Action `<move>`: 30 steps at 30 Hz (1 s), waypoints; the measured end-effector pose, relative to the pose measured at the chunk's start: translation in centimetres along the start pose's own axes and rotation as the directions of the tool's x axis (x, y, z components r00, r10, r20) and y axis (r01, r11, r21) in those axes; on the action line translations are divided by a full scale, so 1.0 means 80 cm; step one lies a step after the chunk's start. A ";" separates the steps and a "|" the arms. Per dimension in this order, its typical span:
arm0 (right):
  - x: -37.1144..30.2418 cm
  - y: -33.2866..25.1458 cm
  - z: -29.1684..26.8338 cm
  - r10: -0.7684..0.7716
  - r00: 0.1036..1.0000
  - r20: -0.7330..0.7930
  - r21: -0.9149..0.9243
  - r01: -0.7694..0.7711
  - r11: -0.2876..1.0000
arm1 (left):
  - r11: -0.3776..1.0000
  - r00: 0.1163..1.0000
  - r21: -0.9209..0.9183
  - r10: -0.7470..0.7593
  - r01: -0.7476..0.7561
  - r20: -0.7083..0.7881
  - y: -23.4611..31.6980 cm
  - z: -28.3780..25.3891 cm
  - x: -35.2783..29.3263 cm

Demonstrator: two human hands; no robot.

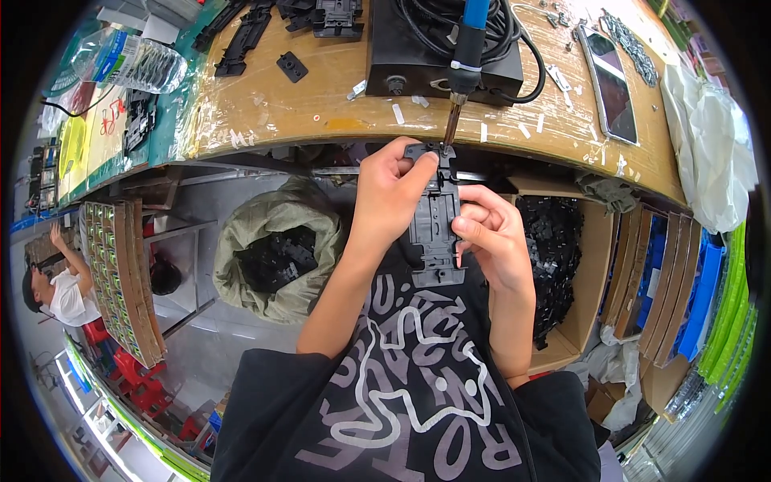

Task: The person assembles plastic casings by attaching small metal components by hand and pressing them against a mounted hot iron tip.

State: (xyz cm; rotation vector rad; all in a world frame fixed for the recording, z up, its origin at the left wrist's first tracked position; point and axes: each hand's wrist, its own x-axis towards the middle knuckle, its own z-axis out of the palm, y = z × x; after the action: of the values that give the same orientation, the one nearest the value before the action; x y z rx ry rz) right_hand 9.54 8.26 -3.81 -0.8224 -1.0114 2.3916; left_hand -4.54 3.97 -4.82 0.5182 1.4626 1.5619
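A long black moulded plastic chassis plate (436,233) is held lengthwise in front of my chest, just off the table's near edge. My left hand (391,189) grips its far left part, thumb lying on top and fingers curled beneath. At its right edge my right hand (495,233) is closed, with thumb and fingertips against the plate. Whether a small part also sits in those fingers cannot be made out. From above hangs an electric screwdriver (468,56) with a blue and black body. Its bit points down at the plate's far end, where the tip appears to meet it.
On the wooden table (321,104) stand a black box with coiled cable (438,60), a phone (610,84) and several black plastic parts (245,40). A water bottle (128,60) lies at left. Below are a sack (233,281) and a cardboard box (590,297) of black parts.
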 end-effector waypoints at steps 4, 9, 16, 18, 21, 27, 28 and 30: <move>0.004 -0.002 0.000 -0.013 1.000 -0.008 0.005 0.013 1.000 | 1.000 1.000 -0.018 -0.017 0.017 -0.001 0.000 0.000 0.005; 0.003 -0.008 0.006 -0.013 1.000 -0.020 -0.024 0.013 1.000 | 0.999 0.999 -0.031 0.032 -0.031 0.014 -0.003 -0.002 0.008; -0.001 0.012 -0.027 0.054 0.998 -0.035 -0.207 -0.060 0.976 | 0.952 0.947 0.302 -0.146 0.055 0.288 0.001 -0.034 -0.012; -0.015 0.013 -0.055 0.047 0.993 -0.105 -0.250 -0.072 0.966 | 0.920 0.893 0.372 -0.269 0.127 0.361 0.014 -0.064 -0.016; -0.042 0.020 -0.140 -0.096 0.913 -0.397 -0.388 -0.072 0.919 | 0.905 0.936 0.423 -0.190 0.049 0.297 0.074 -0.107 -0.017; -0.091 0.118 -0.413 -0.248 0.343 -0.906 -0.326 -0.194 0.925 | 0.438 0.792 0.870 0.603 -0.228 -0.096 0.152 -0.179 0.073; -0.099 0.132 -0.436 -0.216 0.294 -0.931 -0.291 -0.239 0.926 | 0.339 0.791 0.927 0.605 -0.159 -0.086 0.156 -0.182 0.092; -0.113 0.149 -0.458 -0.184 0.244 -0.952 -0.249 -0.275 0.928 | 0.230 0.787 0.969 0.613 -0.093 -0.070 0.159 -0.193 0.115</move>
State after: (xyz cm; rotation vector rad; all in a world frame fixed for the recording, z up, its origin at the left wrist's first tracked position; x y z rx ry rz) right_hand 38.68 13.73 -30.03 -2.1313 -0.8025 1.1012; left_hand -25.68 4.29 1.42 1.3547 2.8202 0.9456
